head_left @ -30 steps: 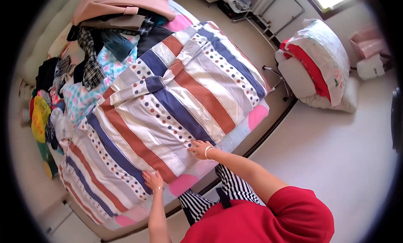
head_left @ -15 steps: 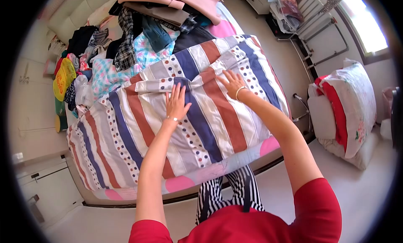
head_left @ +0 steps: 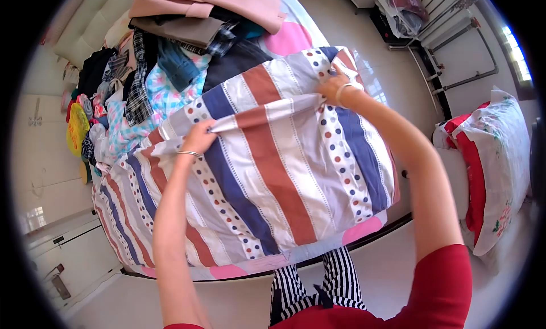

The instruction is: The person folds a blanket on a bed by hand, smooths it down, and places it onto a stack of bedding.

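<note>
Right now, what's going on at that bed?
A person in a red top is handling a striped and dotted cover on the bed. The left hand and right hand both grip it, with a fold pulled up between them. The cover lies across the near part of the bed, with wrinkles remaining. Beyond it are piled clothes and a folded pink item.

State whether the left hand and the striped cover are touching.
Touching. The head view shows the left hand pinching a fold of the striped cover, with no gap between fingers and cloth.
</note>
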Demonstrator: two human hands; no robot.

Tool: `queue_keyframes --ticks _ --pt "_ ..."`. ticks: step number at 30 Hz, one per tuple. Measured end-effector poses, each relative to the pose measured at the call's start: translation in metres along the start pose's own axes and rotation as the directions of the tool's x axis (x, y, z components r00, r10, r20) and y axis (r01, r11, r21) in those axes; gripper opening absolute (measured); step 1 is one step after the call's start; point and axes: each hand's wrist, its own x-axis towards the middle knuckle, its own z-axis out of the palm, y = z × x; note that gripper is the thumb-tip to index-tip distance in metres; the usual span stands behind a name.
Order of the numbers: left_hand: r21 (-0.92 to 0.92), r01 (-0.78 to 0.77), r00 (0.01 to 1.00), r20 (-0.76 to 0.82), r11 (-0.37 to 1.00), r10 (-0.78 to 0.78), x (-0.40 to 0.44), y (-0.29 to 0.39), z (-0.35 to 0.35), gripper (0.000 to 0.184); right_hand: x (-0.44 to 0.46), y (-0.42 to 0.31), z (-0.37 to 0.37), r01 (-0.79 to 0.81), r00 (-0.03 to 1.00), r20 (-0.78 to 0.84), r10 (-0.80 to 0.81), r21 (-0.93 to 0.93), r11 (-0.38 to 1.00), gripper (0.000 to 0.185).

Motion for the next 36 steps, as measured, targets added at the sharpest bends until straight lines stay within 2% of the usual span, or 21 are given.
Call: queue_keyframes --ticks 1,2,4,6,8,10,12,13,14,16,18,21,22,24,25,27,28,29,31,34,36 --pt "0.099 -0.022 0.999 0.042 0.995 0.018 0.013 0.011 -0.016 0.015 -0.019 0.024 0.003 0.024 0.971 -0.239 -0.017 0.027 0.999 0.032" --pt "0.196 -0.049 0.996 0.085 0.979 0.033 0.027 0.022 -0.027 0.014 -0.039 0.043 -0.012 0.016 0.966 -0.259 -0.001 0.058 0.998 0.030" --pt "0.252 -0.081 0.994 0.089 0.964 0.060 0.052 0.036 -0.025 0.013 -0.055 0.074 -0.021 0.015 0.855 -0.516 0.047 0.115 0.993 0.022" --pt "0.300 0.061 0.997 0.034 0.952 -0.075 0.081 0.024 -0.010 0.014 -0.037 0.093 -0.020 -0.037 0.836 -0.542 0.086 0.100 0.994 0.023" --pt "0.420 0.066 0.998 -0.038 0.905 -0.055 0.108 -0.029 0.023 0.012 -0.009 0.107 -0.002 -0.090 0.811 -0.570 0.130 0.098 0.991 0.024" --pt "0.492 0.292 0.955 -0.104 0.820 -0.278 0.123 -0.012 0.046 0.015 0.028 0.113 0.038 -0.348 0.617 -0.655 0.437 0.271 0.898 0.024" --pt "0.434 0.114 0.991 0.010 0.893 -0.132 0.139 0.006 0.061 0.021 0.042 0.095 0.059 -0.260 0.365 -0.815 0.450 0.375 0.890 0.032" --pt "0.420 0.046 0.995 0.060 0.906 -0.078 0.144 0.034 0.070 0.022 0.024 0.073 0.054 -0.122 0.344 -0.849 0.400 0.382 0.916 0.039" --pt "0.399 -0.023 0.995 0.101 0.917 -0.018 0.151 0.056 0.077 0.024 0.011 0.052 0.059 0.014 0.396 -0.858 0.327 0.361 0.932 0.046" --pt "0.219 0.017 0.978 0.200 0.976 -0.062 0.178 0.046 0.094 0.025 -0.010 0.013 0.076 0.178 0.501 -0.839 0.211 0.338 0.924 0.054" --pt "0.171 -0.063 0.998 0.034 0.983 0.058 0.204 0.028 0.107 0.015 -0.017 0.004 0.094 0.222 0.613 -0.765 0.197 0.406 0.886 0.052" --pt "-0.014 0.191 0.981 -0.022 0.981 -0.192 0.225 -0.016 0.124 0.015 0.026 0.033 0.156 -0.128 0.724 -0.537 0.432 0.512 0.849 0.048" --pt "0.196 0.123 0.992 -0.055 0.973 -0.114 0.222 0.000 0.132 0.018 0.036 0.036 0.168 -0.141 0.761 -0.477 0.439 0.539 0.831 0.049" --pt "0.699 0.157 0.986 -0.077 0.698 -0.144 0.230 0.018 0.150 0.023 0.044 0.035 0.170 -0.129 0.772 -0.464 0.434 0.555 0.822 0.049" --pt "0.702 0.151 0.987 -0.067 0.696 -0.147 0.227 0.027 0.156 0.023 0.043 0.034 0.171 -0.120 0.774 -0.465 0.428 0.557 0.822 0.049" --pt "0.724 -0.006 0.975 -0.149 0.690 0.165 0.231 0.069 0.167 0.038 0.035 0.038 0.164 -0.127 0.772 -0.462 0.436 0.560 0.819 0.049" --pt "0.647 -0.199 0.916 -0.145 0.736 0.375 0.226 0.096 0.173 0.045 0.025 0.036 0.162 -0.074 0.713 -0.531 0.458 0.593 0.802 0.049" --pt "0.632 -0.378 0.815 -0.120 0.676 0.568 0.228 0.121 0.179 0.050 0.006 0.038 0.155 -0.033 0.677 -0.574 0.461 0.602 0.798 0.049" --pt "0.589 -0.615 0.708 0.118 0.525 0.697 0.224 0.165 0.197 0.052 -0.040 0.040 0.146 0.003 0.610 -0.597 0.521 0.659 0.752 0.050" --pt "0.607 -0.631 0.749 0.311 0.484 0.586 0.246 0.165 0.248 0.050 -0.060 0.028 0.210 -0.171 0.685 -0.410 0.603 0.713 0.680 0.048" --pt "0.646 -0.506 0.863 0.369 0.572 0.346 0.279 0.121 0.280 0.064 -0.056 0.021 0.261 -0.210 0.733 -0.262 0.628 0.790 0.576 0.050"
